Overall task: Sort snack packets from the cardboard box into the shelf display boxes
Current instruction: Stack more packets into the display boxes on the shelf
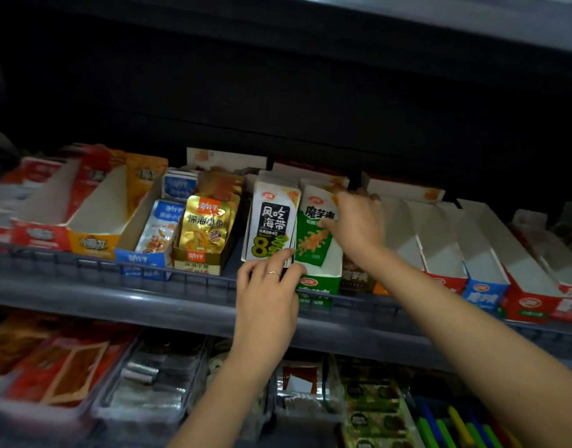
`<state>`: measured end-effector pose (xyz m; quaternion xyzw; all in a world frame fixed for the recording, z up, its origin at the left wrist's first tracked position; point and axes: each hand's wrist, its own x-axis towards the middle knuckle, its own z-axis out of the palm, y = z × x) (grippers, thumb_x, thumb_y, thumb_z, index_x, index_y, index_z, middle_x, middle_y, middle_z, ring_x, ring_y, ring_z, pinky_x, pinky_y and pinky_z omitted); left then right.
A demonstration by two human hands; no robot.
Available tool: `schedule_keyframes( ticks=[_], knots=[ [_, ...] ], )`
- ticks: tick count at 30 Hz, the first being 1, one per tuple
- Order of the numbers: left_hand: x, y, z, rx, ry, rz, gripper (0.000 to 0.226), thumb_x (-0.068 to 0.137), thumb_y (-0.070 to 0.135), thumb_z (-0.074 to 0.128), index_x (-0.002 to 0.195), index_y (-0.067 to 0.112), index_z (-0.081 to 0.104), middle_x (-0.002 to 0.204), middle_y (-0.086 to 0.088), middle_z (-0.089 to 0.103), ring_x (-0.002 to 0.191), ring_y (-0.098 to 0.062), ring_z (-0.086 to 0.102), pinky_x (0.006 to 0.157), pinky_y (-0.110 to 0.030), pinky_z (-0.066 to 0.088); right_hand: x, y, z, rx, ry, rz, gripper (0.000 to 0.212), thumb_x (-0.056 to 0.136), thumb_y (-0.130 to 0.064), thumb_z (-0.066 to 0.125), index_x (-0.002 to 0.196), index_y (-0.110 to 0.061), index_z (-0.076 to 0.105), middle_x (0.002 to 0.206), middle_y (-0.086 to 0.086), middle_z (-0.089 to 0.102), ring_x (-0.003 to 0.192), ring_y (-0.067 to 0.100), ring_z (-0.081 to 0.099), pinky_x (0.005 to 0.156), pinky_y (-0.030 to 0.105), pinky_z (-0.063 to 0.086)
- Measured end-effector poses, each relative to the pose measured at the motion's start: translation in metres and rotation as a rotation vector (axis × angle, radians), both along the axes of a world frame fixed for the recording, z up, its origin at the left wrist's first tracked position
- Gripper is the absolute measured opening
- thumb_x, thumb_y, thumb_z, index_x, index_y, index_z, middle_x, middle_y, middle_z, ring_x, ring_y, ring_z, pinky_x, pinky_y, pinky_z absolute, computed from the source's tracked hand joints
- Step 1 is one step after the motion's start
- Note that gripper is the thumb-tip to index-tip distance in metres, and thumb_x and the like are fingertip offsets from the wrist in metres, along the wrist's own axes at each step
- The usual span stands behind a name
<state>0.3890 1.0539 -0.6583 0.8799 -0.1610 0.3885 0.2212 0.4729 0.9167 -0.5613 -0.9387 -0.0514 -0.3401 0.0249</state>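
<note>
My right hand [356, 221] grasps the green packet [312, 244], thumb across its printed face and fingers over its top corner; the packet stands tilted inside the green display box [317, 282], not yet settled against the front lip; my left hand [268, 295] is curled at that box's left front corner, thumb and fingers pinching the lower edge of the white packet [271, 218] that stands just left of the box, as far as I can tell. These packets look light and thin, a glossy film skin around soft contents, so I judge they will bend and slide rather than stand by themselves; the sealed top and bottom edges are the stiffest parts, the best places to take hold, while a squeeze in the middle would only buckle the packet. Further left of the green box stand gold packets [207, 224]; to its right are empty display boxes [449, 253]. The cardboard box is not in view.
</note>
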Motion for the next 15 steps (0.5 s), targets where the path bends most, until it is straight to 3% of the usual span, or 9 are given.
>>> schedule_keyframes(
  ticks=[6,9,11,15],
  knots=[
    [0.001,0.000,0.000,-0.009,0.006,-0.009,0.043,0.059,0.000,0.075,0.096,0.020,0.065,0.119,-0.003,0.063,0.099,-0.021,0.061,0.095,-0.034,0.029,0.012,0.008,0.003,-0.162,-0.020,-0.063,0.060,0.078,-0.035,0.072,0.128,-0.014,0.048,0.130,0.010,0.049,0.121,0.029,0.041,0.096,0.037,0.033],
    [0.002,0.001,-0.001,-0.010,0.004,-0.013,0.044,0.059,-0.001,0.075,0.097,0.020,0.065,0.120,-0.003,0.063,0.099,-0.022,0.061,0.095,-0.035,0.030,0.009,0.014,0.000,-0.174,-0.069,-0.123,0.070,0.066,-0.023,0.082,0.126,-0.010,0.048,0.121,0.015,0.050,0.109,0.033,0.049,0.087,0.039,0.041],
    [0.001,0.002,-0.002,-0.005,0.007,-0.008,0.044,0.060,0.000,0.075,0.097,0.020,0.065,0.120,-0.003,0.062,0.100,-0.022,0.061,0.095,-0.035,0.030,0.004,0.016,-0.001,-0.241,-0.095,-0.088,0.064,0.066,-0.014,0.079,0.123,-0.013,0.050,0.117,0.014,0.054,0.106,0.032,0.052,0.085,0.038,0.040],
    [0.002,0.001,-0.002,-0.002,0.001,0.005,0.044,0.060,0.000,0.075,0.098,0.020,0.066,0.121,-0.003,0.062,0.101,-0.022,0.060,0.095,-0.036,0.031,-0.009,0.015,-0.009,-0.296,0.112,0.043,0.038,0.086,-0.017,0.057,0.124,-0.022,0.053,0.121,0.005,0.056,0.117,0.025,0.045,0.093,0.038,0.027]
  ],
)
